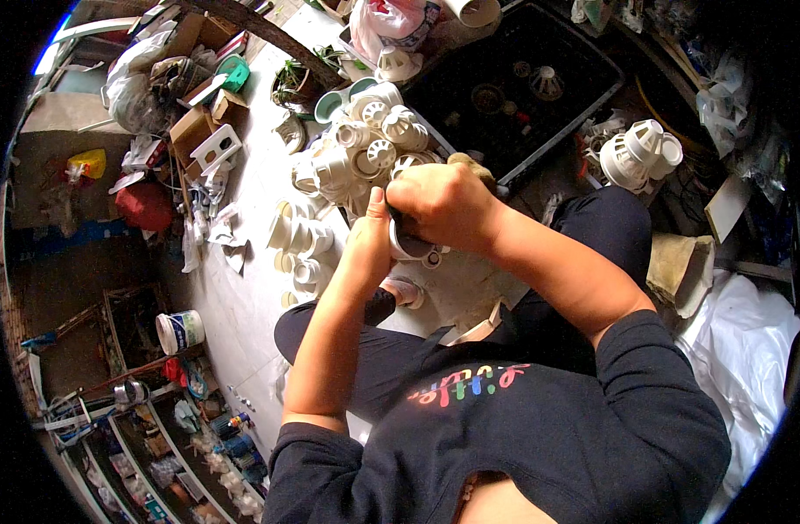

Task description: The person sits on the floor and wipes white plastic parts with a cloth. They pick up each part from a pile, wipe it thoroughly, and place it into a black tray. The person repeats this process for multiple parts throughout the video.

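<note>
My left hand point(372, 237) is wrapped around the side of a white plastic pipe fitting point(400, 249), its thumb pointing up. Over the fitting's dark opening, my right hand point(439, 200) is curled into a fist. Whether it pinches the rim or something else is hidden behind the fingers. Just beyond both hands rises a heap of off-white plastic pipe fittings point(367, 150), several with slotted vent caps. A brownish object point(472, 168) shows past my right knuckles, partly covered.
More fittings point(302, 232) stand in rows on the floor to the left. A large black tub point(557, 141) lies ahead on the right, holding a few slotted caps. Stacked vent caps point(636, 154) sit right of it. A white bucket point(180, 332) and a shelf rack point(118, 432) are at left.
</note>
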Tool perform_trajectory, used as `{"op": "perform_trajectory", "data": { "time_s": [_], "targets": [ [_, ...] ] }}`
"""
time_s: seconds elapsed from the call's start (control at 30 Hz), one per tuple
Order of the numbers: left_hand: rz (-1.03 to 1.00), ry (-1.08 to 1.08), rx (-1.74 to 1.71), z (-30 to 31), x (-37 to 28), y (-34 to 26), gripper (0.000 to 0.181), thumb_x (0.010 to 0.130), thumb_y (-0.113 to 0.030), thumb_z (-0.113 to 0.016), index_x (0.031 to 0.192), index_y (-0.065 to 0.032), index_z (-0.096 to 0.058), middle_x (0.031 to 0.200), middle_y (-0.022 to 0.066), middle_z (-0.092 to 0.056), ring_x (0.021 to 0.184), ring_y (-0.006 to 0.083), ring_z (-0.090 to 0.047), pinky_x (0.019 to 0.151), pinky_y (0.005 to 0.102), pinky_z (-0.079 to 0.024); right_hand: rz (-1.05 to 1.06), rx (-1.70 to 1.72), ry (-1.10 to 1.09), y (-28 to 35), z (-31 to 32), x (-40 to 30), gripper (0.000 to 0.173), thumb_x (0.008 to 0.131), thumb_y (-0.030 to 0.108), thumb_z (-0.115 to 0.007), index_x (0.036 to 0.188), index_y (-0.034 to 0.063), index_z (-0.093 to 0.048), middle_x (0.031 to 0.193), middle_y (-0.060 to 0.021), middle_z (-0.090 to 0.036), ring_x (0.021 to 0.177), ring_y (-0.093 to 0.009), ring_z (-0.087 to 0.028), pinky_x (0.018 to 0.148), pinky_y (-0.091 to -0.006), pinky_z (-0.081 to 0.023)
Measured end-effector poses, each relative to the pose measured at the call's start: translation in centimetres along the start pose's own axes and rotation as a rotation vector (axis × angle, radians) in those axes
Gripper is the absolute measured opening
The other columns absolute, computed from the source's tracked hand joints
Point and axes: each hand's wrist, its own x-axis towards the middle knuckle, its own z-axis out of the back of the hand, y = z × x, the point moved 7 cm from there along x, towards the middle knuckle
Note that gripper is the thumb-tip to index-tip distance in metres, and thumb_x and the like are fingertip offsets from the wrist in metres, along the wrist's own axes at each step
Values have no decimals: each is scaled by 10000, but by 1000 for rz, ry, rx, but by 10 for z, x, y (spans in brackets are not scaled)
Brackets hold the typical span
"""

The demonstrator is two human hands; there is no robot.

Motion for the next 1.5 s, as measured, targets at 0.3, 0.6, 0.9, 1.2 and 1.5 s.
{"op": "perform_trajectory", "data": {
  "time_s": [0.3, 0.6, 0.9, 1.2, 1.5],
  "targets": [
    [-888, -329, 662, 10, -22, -44, 547, 925, -396, -264, 793, 29, -581, 625, 136, -553, 582, 268, -545, 568, 331, -411, -989, 979, 90, -39, -66, -41, 148, 708, 152, -630, 680, 34, -545, 628, -47, -564, 628, -112, -510, 552, -299, -418],
    [-739, -177, 621, 15, 9, 0, 345, 866, -230, -350, 761, 32, -546, 655, 146, -545, 614, 240, -527, 582, 333, -402, -340, 167, 4, -17, -24, -17, 129, 693, 104, -590, 692, 50, -474, 643, -132, -528, 622, -304, -565, 544, -366, -448],
    [-578, -126, 557, 21, 8, -6, 325, 874, -232, -339, 762, 8, -528, 665, 194, -551, 572, 339, -499, 550, 388, -397, -331, 249, 67, -19, -33, -17, 117, 704, 114, -551, 795, 57, -506, 720, -161, -571, 701, -362, -570, 621, -416, -458],
    [-701, -211, 518, 33, -4, -26, 347, 868, -259, -374, 722, -1, -556, 639, 175, -555, 604, 350, -542, 555, 389, -416, -1113, 1079, 347, -29, -83, -54, 193, 675, 146, -678, 770, 7, -585, 704, -59, -602, 630, -112, -530, 589, -277, -445],
    [-561, -60, 82, 48, -7, -9, 121, 782, -55, -517, 903, -67, -525, 729, 20, -539, 528, 76, -509, 358, 187, -353, -900, 1217, 294, -38, -15, -15, 122, 756, 53, -598, 867, 5, -609, 778, -9, -607, 681, -76, -542, 631, -238, -454]
  ]
}}
